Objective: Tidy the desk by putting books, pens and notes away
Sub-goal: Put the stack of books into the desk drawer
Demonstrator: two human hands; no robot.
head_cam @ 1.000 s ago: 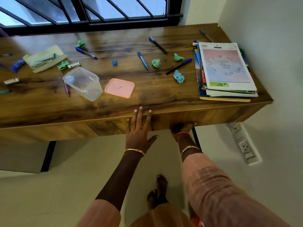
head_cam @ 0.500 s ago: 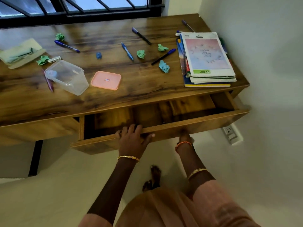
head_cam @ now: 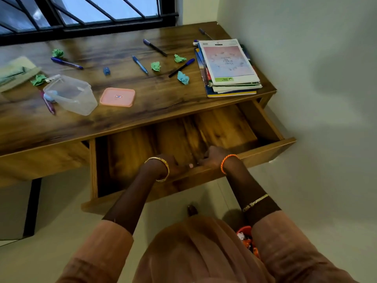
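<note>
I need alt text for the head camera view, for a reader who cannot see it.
A person's left hand and right hand grip the front edge of an open wooden drawer under a desk. On the desk lie a stack of books, scattered pens, crumpled paper notes, a clear container and its pink lid.

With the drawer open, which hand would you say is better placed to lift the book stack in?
Probably the right hand: it grips the drawer front nearer the book stack at the desk's right end; the left hand sits farther away.
</note>
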